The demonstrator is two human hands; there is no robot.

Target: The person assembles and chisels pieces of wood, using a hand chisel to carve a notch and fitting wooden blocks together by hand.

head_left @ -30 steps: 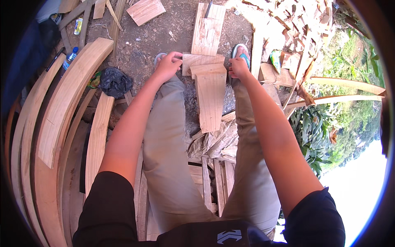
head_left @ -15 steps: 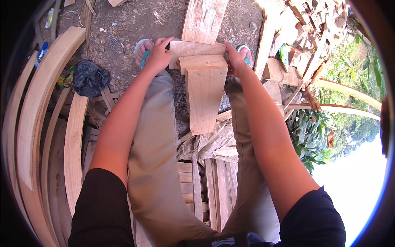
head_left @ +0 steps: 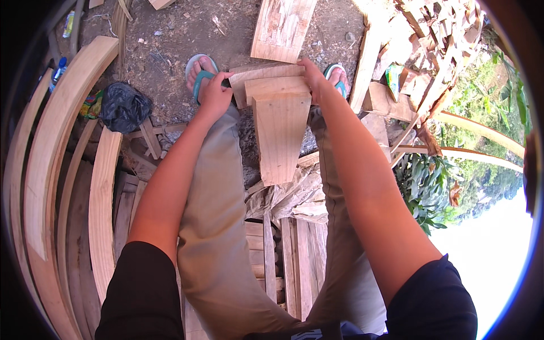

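Between my hands is a short pale wooden board, its left end tilted nearer to me. My left hand is closed on that end, fingertips at its edge. My right hand grips the other end, its fingers partly hidden behind the wood. Just on the near side, another pale wooden block lies against the head of a tapered wooden piece, which points down between my legs. Beyond the board, a wide, rough-faced plank rests on the ground.
Long curved timbers stack up on the left beside a black plastic bag. My sandalled feet flank the work. Scrap wood and a leafy plant are at the right. Slats lie below me.
The board has come toward me and slightly left, its left end swinging nearer. Both hands moved with it, the left one more. A gap now shows between its left part and the far plank.
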